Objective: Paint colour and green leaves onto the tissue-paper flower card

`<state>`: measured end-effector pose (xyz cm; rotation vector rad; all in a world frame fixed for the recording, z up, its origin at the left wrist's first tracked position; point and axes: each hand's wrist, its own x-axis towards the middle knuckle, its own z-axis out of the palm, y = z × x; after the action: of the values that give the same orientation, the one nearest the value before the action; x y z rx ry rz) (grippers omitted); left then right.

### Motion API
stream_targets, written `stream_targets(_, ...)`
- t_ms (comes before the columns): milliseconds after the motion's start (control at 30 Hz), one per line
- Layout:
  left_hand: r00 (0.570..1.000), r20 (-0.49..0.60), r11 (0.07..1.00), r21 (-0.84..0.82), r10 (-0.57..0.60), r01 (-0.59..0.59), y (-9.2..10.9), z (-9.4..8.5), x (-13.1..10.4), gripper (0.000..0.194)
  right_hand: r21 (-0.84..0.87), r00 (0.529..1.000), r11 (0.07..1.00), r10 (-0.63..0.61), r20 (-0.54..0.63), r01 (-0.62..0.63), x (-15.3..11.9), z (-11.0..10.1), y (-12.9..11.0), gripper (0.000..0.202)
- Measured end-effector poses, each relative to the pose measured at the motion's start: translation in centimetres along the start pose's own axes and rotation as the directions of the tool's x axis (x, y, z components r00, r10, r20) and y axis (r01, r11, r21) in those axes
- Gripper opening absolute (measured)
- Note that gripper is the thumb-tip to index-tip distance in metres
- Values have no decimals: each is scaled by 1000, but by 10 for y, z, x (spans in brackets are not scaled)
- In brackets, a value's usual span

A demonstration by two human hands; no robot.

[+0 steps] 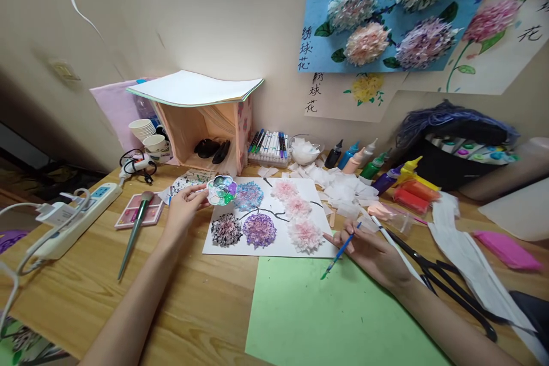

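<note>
My left hand (pixel 187 206) grips a small flower-shaped paint palette (pixel 222 190) by its left edge, above the upper left corner of the flower picture. Green, purple and blue paint show in its wells. In my right hand (pixel 373 251) is a thin blue paintbrush (pixel 342 250), its green-tipped bristles pointing down over a green sheet (pixel 326 314). The index finger of that hand reaches the right edge of the white picture sheet (pixel 274 243). Raised paper blossoms in blue, black, purple and pink sit on it, along with dark painted branches.
Paint bottles (pixel 351 154), torn white tissue (pixel 343 186) and a bowl (pixel 304 151) stand behind the picture. Black scissors (pixel 446 274) lie to the right. On the left are a makeup brush (pixel 136 229), a pink palette case (pixel 124 211) and a power strip (pixel 81 217).
</note>
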<state>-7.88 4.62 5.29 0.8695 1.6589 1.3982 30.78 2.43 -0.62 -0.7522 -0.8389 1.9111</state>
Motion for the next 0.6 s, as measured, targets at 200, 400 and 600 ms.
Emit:
stream_targets(200,1000,5,1000,16,1,-1,0,3,-1,29,65,982,990,-116,-151,126,4,-5,-1,7)
stream_targets(400,1000,4,1000,13,1,-1,-4,0,2,32,74,977,986,-133,-168,147,3,-7,-1,5)
stream_targets(600,1000,3,1000,13,-5,5,-2,1,1,27,67,995,996,-52,-89,58,2,0,-3,9)
